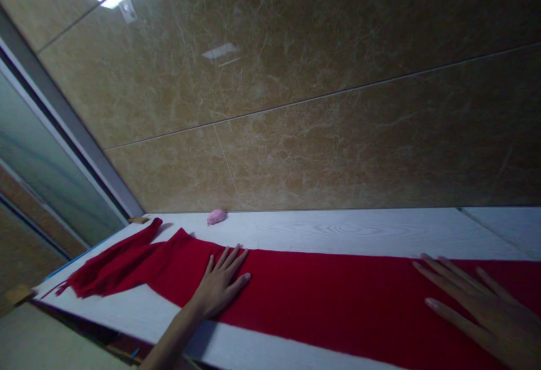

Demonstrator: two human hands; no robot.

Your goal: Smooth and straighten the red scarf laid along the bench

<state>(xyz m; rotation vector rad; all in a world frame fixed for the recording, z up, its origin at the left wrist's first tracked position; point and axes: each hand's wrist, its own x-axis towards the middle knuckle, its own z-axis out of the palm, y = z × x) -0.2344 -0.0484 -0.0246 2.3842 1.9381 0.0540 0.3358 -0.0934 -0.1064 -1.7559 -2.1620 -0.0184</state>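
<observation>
A long red scarf [321,291] lies along the white tabletop, spread flat between my hands and running out of view on the right. Toward the left end it is bunched and folded, with a fringe at its tip. My left hand [222,285] rests on the scarf, palm down with the fingers stretched out, where the flat part meets the wrinkled part. Over the right part of the scarf, my right hand [482,308] is also palm down, fingers spread. Neither hand grips the cloth.
Against the wall at the back of the white table [346,226] sits a small pink object [217,216]. A brown tiled wall [296,155] rises behind the table. Brown blocks sit at the left corners, and a metal-framed glass panel [46,150] stands farther left.
</observation>
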